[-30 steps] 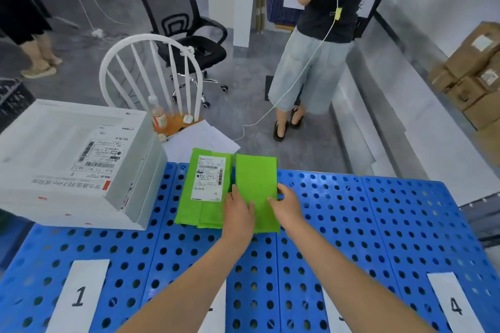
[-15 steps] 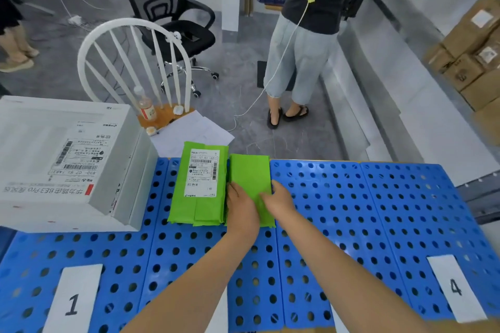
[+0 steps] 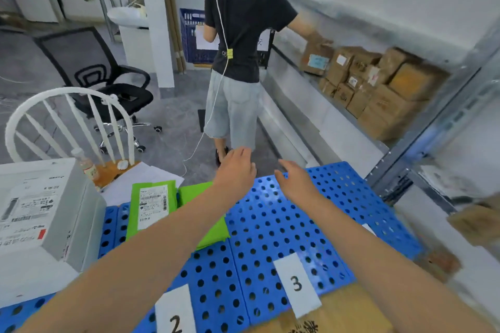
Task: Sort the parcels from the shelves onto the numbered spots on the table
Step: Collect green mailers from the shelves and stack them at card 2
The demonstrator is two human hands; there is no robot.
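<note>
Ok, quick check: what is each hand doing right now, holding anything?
Left hand: open, empty, raised above the green parcels.
Right hand: open, empty, above the blue table.

Two flat parcels [image 3: 162,208] lie side by side on the table [image 3: 284,224], right of a box stack [image 3: 40,213].

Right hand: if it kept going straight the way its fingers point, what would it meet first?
The right hand points up and left, past the table's far edge. Nothing lies close ahead; the first thing in line looks like the standing person's legs, though depth is unclear.
</note>
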